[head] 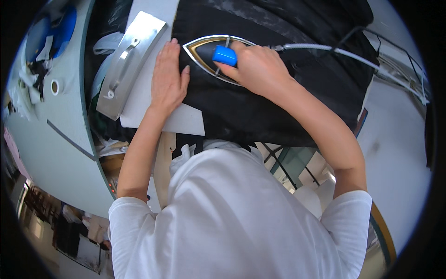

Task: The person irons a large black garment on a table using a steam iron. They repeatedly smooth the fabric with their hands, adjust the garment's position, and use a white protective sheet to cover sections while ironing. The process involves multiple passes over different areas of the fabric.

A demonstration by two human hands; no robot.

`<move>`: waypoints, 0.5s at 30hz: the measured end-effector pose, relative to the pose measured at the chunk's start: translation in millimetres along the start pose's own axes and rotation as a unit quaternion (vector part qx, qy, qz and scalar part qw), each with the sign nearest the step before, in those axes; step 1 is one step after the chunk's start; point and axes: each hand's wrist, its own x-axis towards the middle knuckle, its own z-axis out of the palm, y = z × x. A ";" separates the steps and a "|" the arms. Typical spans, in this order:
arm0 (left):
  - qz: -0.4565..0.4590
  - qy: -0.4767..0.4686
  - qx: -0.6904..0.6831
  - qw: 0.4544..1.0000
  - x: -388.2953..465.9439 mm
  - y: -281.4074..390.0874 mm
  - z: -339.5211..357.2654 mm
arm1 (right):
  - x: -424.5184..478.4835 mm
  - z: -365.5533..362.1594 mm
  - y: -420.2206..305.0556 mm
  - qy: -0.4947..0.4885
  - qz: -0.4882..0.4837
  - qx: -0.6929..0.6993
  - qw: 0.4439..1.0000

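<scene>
My right hand is closed around the blue handle of a steam iron. The iron's pointed soleplate rests on black fabric, its tip towards my left hand. My left hand lies flat, thumb spread, across the edge between a white sheet and the black fabric. It holds nothing. To its left a silver metal plate with a bow handle lies tilted, partly over the white sheet. My right hand hides the rear of the iron.
A pale hose runs from the iron to the right, past a dark bent rod. At left, a light table bears a white roll, a dark strip and blue objects. White bags lie beside the metal plate.
</scene>
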 end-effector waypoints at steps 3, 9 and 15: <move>-0.036 0.011 -0.053 0.998 2.2 -0.1 -0.3 | 0.2 3.5 1.7 0.019 -0.006 0.015 1.000; -0.070 0.057 -0.118 0.989 -2.4 -3.7 20.6 | 6.5 2.8 3.8 0.023 -0.044 0.067 0.997; -0.058 0.050 -0.017 0.997 -2.7 0.4 26.5 | -44.3 -8.7 59.4 0.001 -0.040 0.068 0.997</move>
